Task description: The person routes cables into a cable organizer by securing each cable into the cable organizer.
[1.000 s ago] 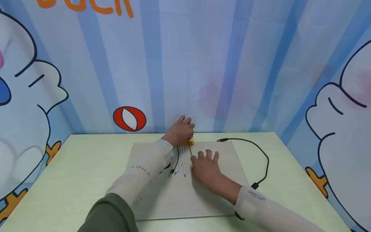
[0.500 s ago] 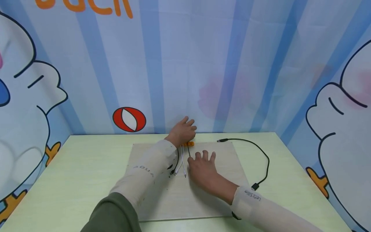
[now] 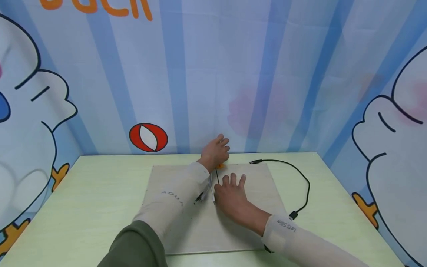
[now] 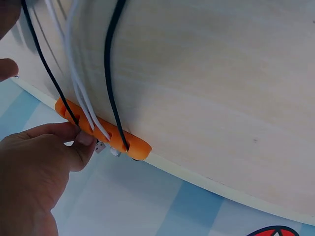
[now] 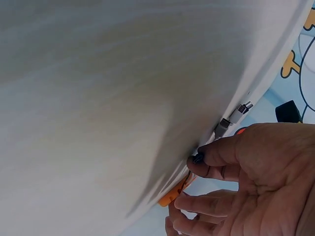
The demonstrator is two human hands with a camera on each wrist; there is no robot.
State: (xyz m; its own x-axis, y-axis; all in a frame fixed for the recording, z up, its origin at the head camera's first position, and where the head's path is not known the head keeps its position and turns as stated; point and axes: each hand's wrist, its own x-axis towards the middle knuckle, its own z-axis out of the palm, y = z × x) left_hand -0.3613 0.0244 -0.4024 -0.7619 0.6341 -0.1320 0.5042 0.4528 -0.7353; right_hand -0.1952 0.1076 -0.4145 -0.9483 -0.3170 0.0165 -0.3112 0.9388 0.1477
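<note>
An orange cable holder (image 4: 103,129) with several slots sits at the far edge of the pale board (image 3: 247,230). Two white cables (image 4: 74,69) and a thicker black cable (image 4: 107,59) run through its slots. So does a thin black cable (image 4: 44,61), stretched between my hands. My left hand (image 3: 215,152) pinches this one between thumb and finger, close against the holder's far side. My right hand (image 3: 231,194) pinches the dark plug (image 5: 198,157) at its near end, other fingers spread. In the head view the left hand and sleeve hide most of the holder.
A loose black USB cable (image 3: 307,185) curves over the table (image 3: 110,193) to the right of the board. Plug ends of the other cables (image 3: 199,197) lie on the board beside my left forearm. A striped curtain (image 3: 213,74) hangs behind the table.
My left hand has shifted right, covering more of the orange holder and cables. My right hand has slid slightly left, with the thin black cable still between the hands.
</note>
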